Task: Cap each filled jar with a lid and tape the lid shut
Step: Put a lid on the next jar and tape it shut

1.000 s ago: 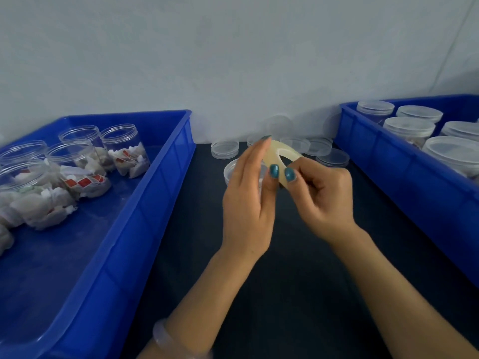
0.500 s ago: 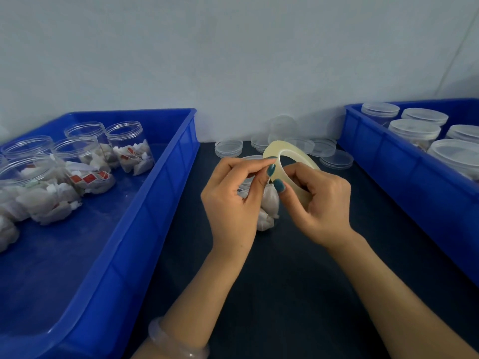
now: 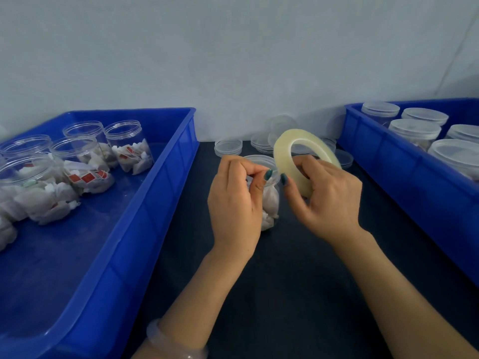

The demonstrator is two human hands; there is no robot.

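Currently: taping step, at its very start. Your right hand (image 3: 329,200) grips the tape roll (image 3: 281,154), fingers through the core and thumb on the outer face, roll held up on edge over the desk (image 3: 285,294). Your left hand (image 3: 233,203) is curled, thumb + forefinger pinched together just beside the roll. Judged: pinching the tape end. The strip itself is too clear to see, so not confirmed.

Target jar (image 3: 270,203) stands upright on the desk directly behind and between both hands, filled w/ white packets. Rim reads as capped, but your hands partly hide it, so can't say for sure.

Surroundings:
- Left bin (image 3: 166,193): open filled jars (image 3: 124,141), no lids on.
- Right bin (image 3: 404,182): capped jars (image 3: 414,130).
- Loose lids (image 3: 228,147) at the back of the desk.

Progress (judged): several jars are done and several wait; this one sits mid-cycle.

Next move needs: draw out a short length by parting your hands, keep the strip taut so it doesn't fold onto itself, lay it across the lid/jar seam, press down, then tear. Check the lid seats square before sticking. The jar is light, so it may tip or slide unless you steady it.
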